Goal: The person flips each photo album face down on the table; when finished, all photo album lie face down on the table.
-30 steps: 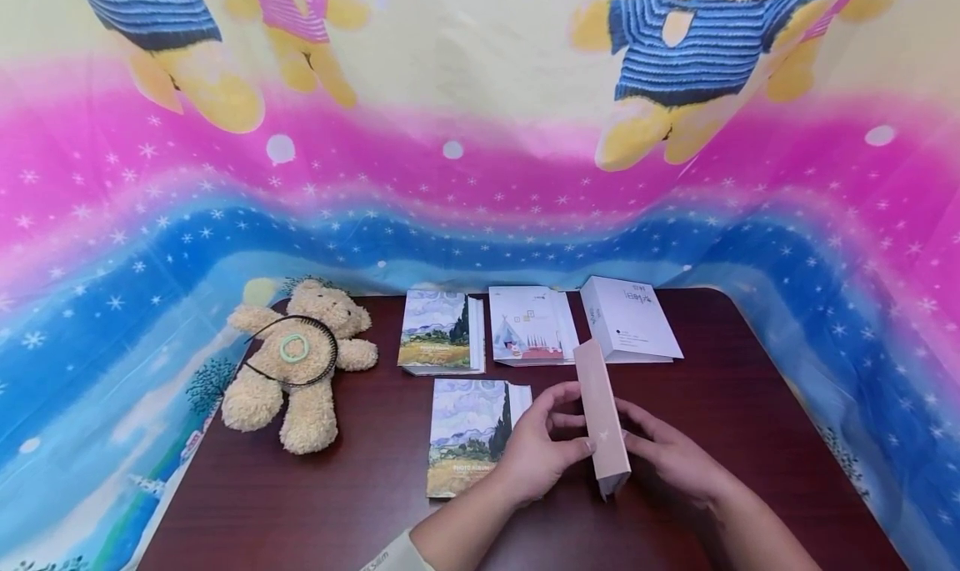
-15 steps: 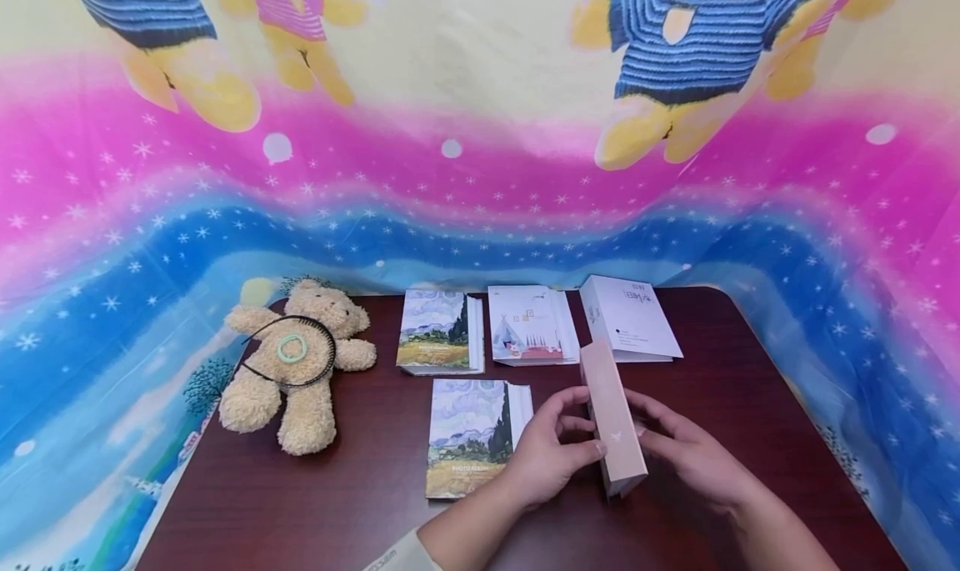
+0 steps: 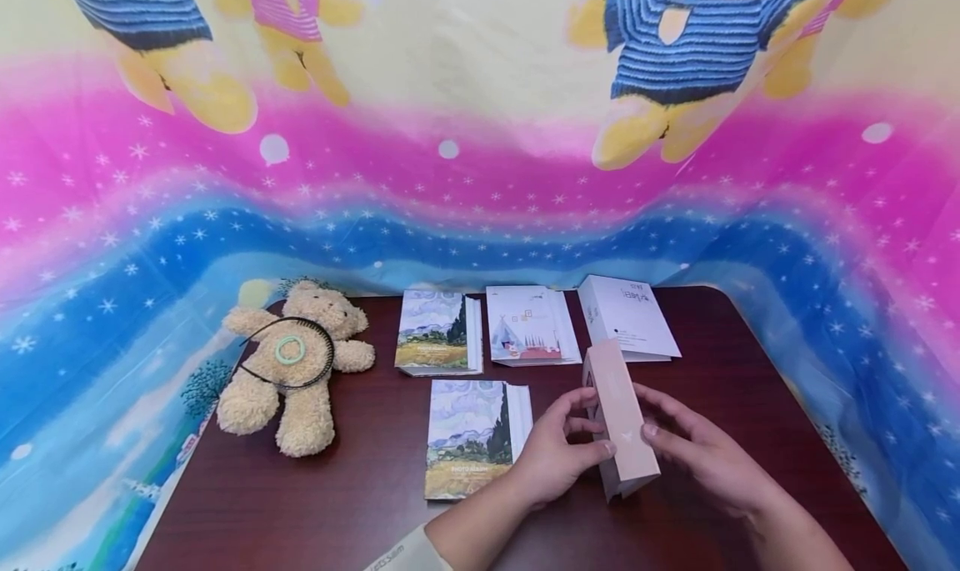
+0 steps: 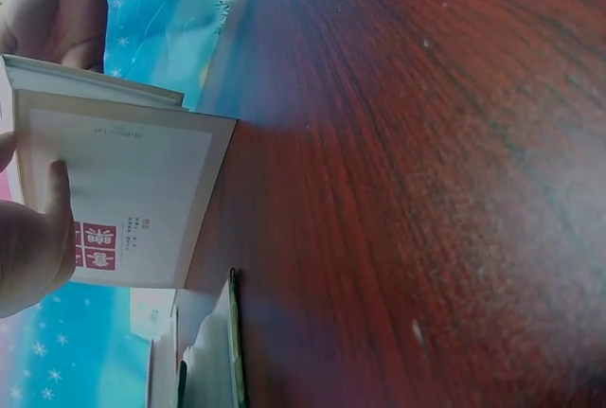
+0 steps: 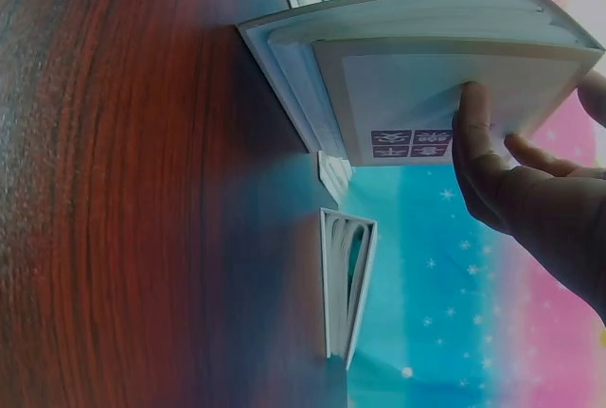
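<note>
A pale pink album (image 3: 621,421) stands on its edge on the dark wooden table (image 3: 360,504), spine up and leaning slightly. My left hand (image 3: 558,456) grips its left cover, thumb up by the spine. My right hand (image 3: 693,448) holds the right cover from the other side. In the left wrist view the album's cover (image 4: 123,195) shows red printed squares, with my left thumb (image 4: 33,247) lying on it. The right wrist view shows the page block and other cover (image 5: 445,77), with my right hand's fingers (image 5: 516,186) on the cover.
A landscape-print album (image 3: 468,438) lies just left of my left hand. Behind are a second landscape album (image 3: 437,331), a white tent-print album (image 3: 528,325) and a white album (image 3: 628,317). A teddy bear (image 3: 292,371) wearing a black headband lies at left. Printed cloth surrounds the table.
Both hands have moved the pink album a little to the right and nearer to me, still on its edge. Nothing else has moved.
</note>
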